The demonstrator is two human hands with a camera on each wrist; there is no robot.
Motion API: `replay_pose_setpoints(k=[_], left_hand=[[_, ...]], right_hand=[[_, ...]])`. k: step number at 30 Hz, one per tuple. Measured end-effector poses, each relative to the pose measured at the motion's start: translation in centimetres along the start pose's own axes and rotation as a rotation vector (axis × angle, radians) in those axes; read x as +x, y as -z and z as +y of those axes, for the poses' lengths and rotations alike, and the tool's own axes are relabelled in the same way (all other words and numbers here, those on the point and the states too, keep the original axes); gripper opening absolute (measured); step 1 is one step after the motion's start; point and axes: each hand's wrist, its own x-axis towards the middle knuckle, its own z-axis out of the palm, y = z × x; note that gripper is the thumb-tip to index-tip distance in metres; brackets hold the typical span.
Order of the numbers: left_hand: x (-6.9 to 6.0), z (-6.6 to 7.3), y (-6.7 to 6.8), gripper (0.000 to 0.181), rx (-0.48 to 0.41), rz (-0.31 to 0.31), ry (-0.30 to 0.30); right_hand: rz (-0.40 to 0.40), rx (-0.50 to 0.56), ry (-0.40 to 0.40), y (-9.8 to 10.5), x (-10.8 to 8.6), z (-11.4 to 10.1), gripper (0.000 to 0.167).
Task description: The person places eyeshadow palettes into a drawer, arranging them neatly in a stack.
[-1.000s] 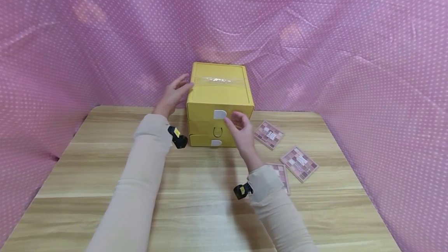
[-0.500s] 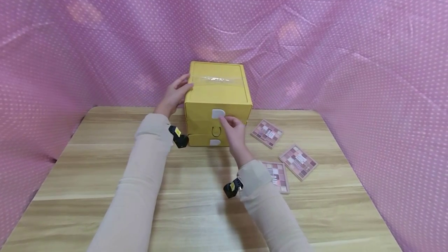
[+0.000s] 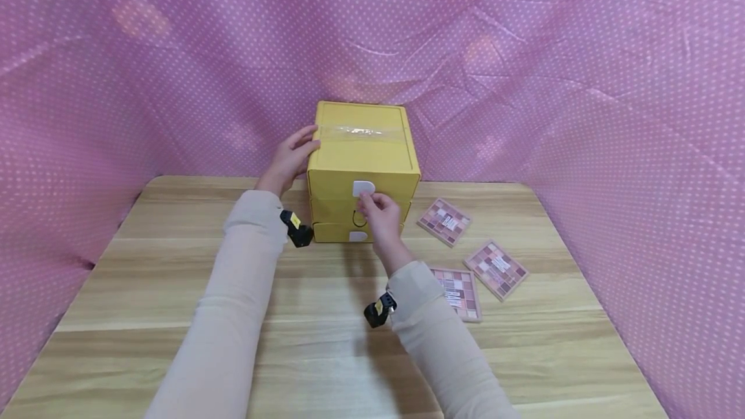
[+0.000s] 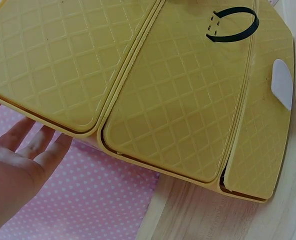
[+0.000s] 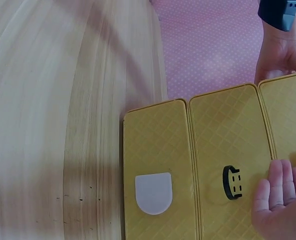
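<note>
A yellow drawer box (image 3: 361, 154) stands at the back of the table, clear tape across its top. Its front has three drawers. A white tab (image 3: 363, 187) marks the top drawer, a black loop handle (image 5: 231, 183) the middle one, another white tab (image 5: 154, 193) the bottom one. My left hand (image 3: 288, 161) rests against the box's left side near the top edge, its fingers fairly straight. With thumb and forefinger, my right hand (image 3: 383, 222) pinches the top drawer's white tab at its lower edge. In the right wrist view the right thumb is out of sight.
Several pinkish makeup palettes lie right of the box: one beside it (image 3: 445, 222), one farther right (image 3: 496, 269), and one partly behind the right forearm (image 3: 462, 296). A pink dotted cloth (image 3: 372, 31) hangs behind and at both sides of the wooden table (image 3: 314, 341).
My right hand has moved left to the top drawer's white tab, and its thumb and fingertips have come together there. My left hand has stayed by the box's left side.
</note>
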Motion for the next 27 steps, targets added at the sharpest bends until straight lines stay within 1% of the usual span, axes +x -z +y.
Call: replay_pose_setpoints(k=[5,9,14,18,27], left_hand=[[0.1,-0.3,-0.1,0.046,-0.006,-0.005,-0.010],[0.1,-0.4,0.0,0.046,-0.010,-0.016,-0.018],[-0.1,-0.3,0.2,0.047,-0.015,-0.028,-0.028],[-0.3,-0.3,0.3,0.048,-0.015,-0.041,-0.029],[-0.1,-0.2,0.3,0.048,-0.025,-0.054,-0.010]], right_hand=[[0.008,0.024,0.005,0.2,-0.1,0.2,0.016],[0.014,0.053,-0.001,0.4,-0.4,0.3,0.015],[0.015,0.053,-0.017,0.6,-1.1,0.5,0.016],[0.010,0.045,0.007,0.8,-1.6,0.6,0.017],[0.015,0.075,0.048,1.2,-2.9,0.8,0.016]])
